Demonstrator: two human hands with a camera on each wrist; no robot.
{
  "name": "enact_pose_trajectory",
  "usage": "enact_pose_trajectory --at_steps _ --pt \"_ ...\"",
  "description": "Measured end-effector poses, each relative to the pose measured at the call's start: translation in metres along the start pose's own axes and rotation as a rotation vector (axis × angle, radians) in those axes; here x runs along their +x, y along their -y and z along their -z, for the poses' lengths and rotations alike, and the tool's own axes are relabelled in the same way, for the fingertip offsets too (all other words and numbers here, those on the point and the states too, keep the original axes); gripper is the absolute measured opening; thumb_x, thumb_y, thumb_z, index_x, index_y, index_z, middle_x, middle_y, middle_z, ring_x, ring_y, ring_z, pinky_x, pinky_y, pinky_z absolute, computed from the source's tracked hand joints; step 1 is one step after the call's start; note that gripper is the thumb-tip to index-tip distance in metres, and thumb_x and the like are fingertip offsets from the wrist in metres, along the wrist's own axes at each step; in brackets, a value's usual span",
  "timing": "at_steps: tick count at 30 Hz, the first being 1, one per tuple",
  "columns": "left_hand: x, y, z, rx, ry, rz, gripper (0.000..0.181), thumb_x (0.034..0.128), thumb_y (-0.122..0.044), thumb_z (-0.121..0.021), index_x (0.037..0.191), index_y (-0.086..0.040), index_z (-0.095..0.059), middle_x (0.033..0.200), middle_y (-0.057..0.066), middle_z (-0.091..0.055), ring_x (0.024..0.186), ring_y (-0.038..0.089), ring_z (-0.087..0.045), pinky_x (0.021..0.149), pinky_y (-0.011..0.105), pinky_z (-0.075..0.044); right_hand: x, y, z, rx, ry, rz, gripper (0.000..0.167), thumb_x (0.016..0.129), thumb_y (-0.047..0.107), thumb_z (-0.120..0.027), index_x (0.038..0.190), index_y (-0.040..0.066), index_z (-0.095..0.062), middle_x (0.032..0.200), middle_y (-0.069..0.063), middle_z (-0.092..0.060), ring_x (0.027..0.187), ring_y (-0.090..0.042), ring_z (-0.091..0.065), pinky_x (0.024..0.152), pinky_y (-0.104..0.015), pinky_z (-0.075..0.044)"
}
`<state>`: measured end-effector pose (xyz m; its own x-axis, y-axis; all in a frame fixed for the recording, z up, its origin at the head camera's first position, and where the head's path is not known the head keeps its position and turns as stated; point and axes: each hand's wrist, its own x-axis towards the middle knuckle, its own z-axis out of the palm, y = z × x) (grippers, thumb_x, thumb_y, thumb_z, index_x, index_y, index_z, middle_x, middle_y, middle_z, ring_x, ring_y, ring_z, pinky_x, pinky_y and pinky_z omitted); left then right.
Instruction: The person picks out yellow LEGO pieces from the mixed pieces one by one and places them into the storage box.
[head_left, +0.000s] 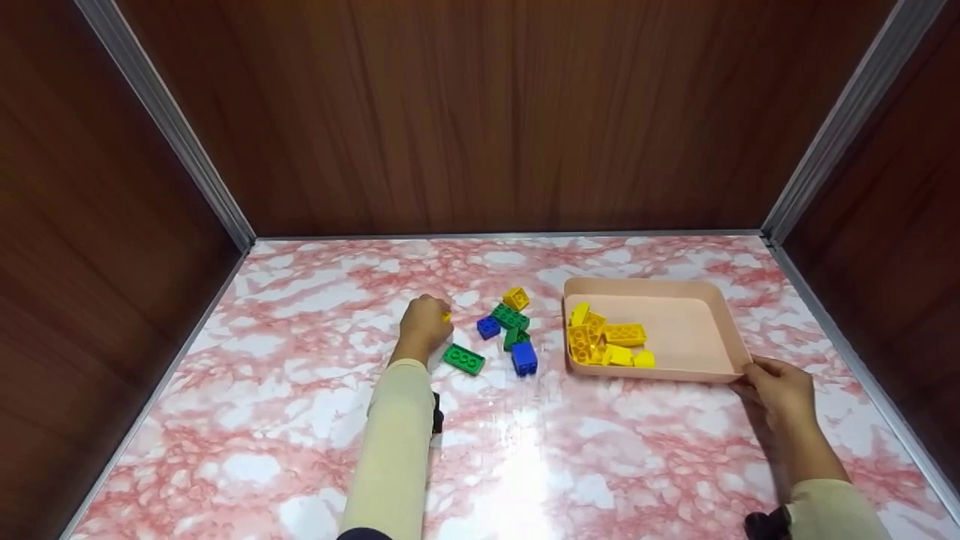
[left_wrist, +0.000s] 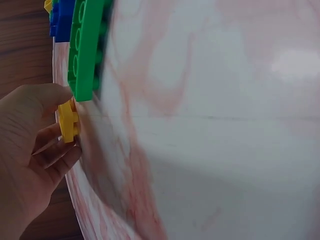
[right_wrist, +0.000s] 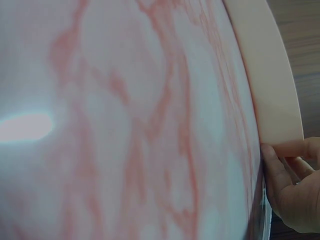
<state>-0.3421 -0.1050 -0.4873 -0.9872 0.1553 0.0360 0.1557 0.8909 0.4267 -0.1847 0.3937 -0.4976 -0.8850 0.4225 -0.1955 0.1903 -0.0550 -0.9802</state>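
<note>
My left hand (head_left: 425, 322) is at the left of the loose building bricks and holds a small yellow brick (left_wrist: 66, 121) between thumb and fingers. In the head view the hand hides most of that brick. Just beside the hand lies a green brick (head_left: 464, 359), studs down. With thumb and fingers, my right hand (head_left: 782, 388) grips the near right corner of a peach tray (head_left: 654, 288). Yellow bricks (head_left: 625, 334) are heaped along the tray's left side.
Between the left hand and the tray lie a yellow brick (head_left: 517, 298), a green brick (head_left: 510, 316), a green sloped piece (head_left: 514, 337), a small blue brick (head_left: 488, 327) and a taller blue brick (head_left: 524, 358). Wooden panels (head_left: 495, 120) enclose the marbled table (head_left: 262, 420) on three sides.
</note>
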Motion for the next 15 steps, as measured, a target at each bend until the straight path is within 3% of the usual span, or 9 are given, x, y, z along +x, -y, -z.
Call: enact_pose_trajectory --at_steps 7,15 --pt "-0.0018 0.0033 -0.0055 -0.003 -0.051 -0.037 0.021 0.0824 -0.004 -0.064 0.101 -0.003 -0.075 0.105 0.017 -0.062 0.105 0.036 -0.057 0.092 0.043 -0.048 0.0009 -0.0015 0.0 0.061 0.004 -0.004 0.052 0.094 0.001 -0.055 0.137 -0.021 -0.036 0.079 0.005 -0.062 0.072 -0.007 -0.067 0.071 -0.027 -0.057" --pt "-0.0039 0.0035 -0.0046 -0.01 -0.09 -0.068 0.023 0.0806 -0.004 -0.066 0.101 -0.003 -0.075 0.102 0.015 -0.062 0.102 0.034 -0.058 0.091 0.042 -0.048 -0.0002 -0.0001 0.0001 0.024 -0.008 -0.001 0.053 0.094 0.001 -0.055 0.137 -0.021 -0.035 0.078 0.008 -0.061 0.07 -0.006 -0.067 0.07 -0.026 -0.057"
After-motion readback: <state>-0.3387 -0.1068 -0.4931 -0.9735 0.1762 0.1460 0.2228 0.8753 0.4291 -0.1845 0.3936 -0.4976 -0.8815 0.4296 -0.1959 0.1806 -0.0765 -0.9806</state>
